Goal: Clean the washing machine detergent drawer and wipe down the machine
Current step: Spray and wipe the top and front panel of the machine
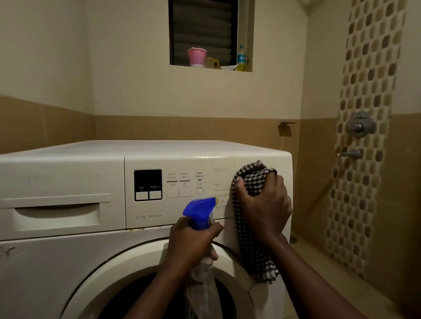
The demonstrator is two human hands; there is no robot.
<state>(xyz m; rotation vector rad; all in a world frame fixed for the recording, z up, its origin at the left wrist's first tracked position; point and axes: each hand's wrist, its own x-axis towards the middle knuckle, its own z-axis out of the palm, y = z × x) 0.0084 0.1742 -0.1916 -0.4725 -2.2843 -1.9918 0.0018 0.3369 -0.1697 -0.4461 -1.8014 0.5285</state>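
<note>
A white front-loading washing machine (pixel 68 263) fills the lower left. Its detergent drawer (pixel 56 213) at the upper left is closed. My right hand (pixel 264 205) grips a black-and-white checked cloth (pixel 252 178) and presses it against the right end of the control panel (pixel 181 187), over the programme dial, which is hidden. The cloth's tail hangs down the machine's front. My left hand (pixel 191 240) holds a clear spray bottle (pixel 200 211) by the neck, its blue trigger head just below the panel, in front of the round door (pixel 93 284).
A wall niche holds a pink cup (pixel 196 56), a yellow item and a green bottle (pixel 241 57). Shower taps (pixel 360 124) sit on the mosaic strip at the right, with tiled floor beside the machine. The wall stands close behind the machine.
</note>
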